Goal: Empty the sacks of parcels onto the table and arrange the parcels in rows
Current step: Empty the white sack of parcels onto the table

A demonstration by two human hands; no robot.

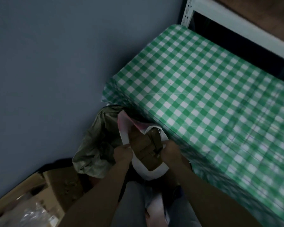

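Note:
A white sack (147,172) stands on the floor beside the table (203,99), its mouth held apart. My left hand (122,153) grips the sack's left rim and my right hand (171,150) grips its right rim. Brown cardboard parcels (144,145) show inside the opening. The table wears a green and white checked cloth and nothing lies on the part in view. A dark olive sack (97,145) slumps just left of the white one, against the table's corner. The scene is dim and slightly blurred.
A blue-grey wall (56,63) fills the left. An open cardboard box (44,190) with clear plastic inside sits at the lower left. A white metal shelf frame (188,12) stands behind the table's far end. My legs are below the sack.

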